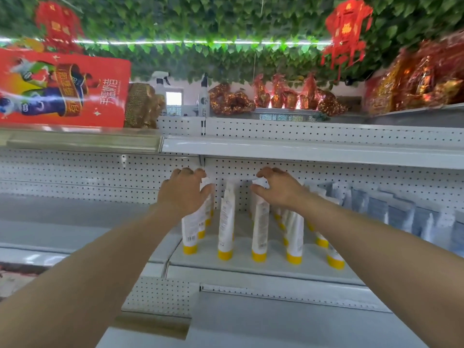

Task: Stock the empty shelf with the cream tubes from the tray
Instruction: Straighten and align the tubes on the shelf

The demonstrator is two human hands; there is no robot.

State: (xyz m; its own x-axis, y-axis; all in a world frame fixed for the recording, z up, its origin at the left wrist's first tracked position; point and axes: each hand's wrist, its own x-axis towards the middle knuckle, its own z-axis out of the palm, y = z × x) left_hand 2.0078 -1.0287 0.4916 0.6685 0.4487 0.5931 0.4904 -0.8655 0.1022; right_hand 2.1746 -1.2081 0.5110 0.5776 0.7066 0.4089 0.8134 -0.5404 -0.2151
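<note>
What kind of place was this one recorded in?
Probably a shop or supermarket aisle: white pegboard-backed shelving, rows of identical yellow-capped cream tubes standing on a shelf, and wrapped gift baskets displayed along the top.

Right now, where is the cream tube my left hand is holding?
In the head view, left of centre, the cream tube stands cap-down at the left end of the front row on the shelf, its top held by the left hand.

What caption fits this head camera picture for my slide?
Left hand and right hand grip tops of yellow-capped cream tubes standing on a white shelf.
</note>
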